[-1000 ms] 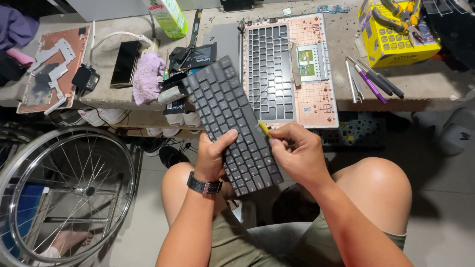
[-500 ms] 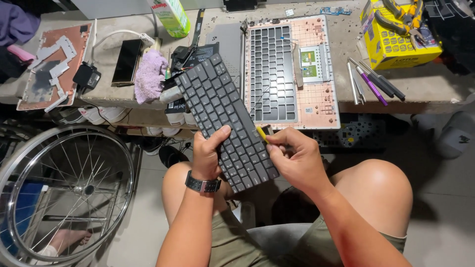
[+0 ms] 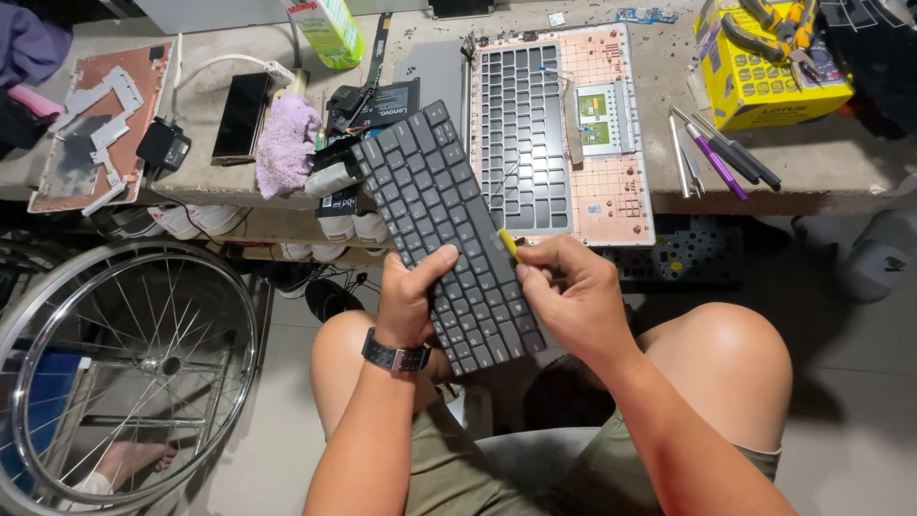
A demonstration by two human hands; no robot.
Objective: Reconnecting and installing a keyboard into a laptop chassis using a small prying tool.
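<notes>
Grey keyboard (image 3: 444,229) edge held by left hand (image 3: 413,301), right hand (image 3: 573,296) beside.

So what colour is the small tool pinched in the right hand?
Yellow: the small tool in the right hand shows best in the head view.

Yellow box (image 3: 764,72), purple cloth (image 3: 285,143), phone (image 3: 239,117), wheel (image 3: 124,373), opened laptop shell (image 3: 564,134)
</notes>
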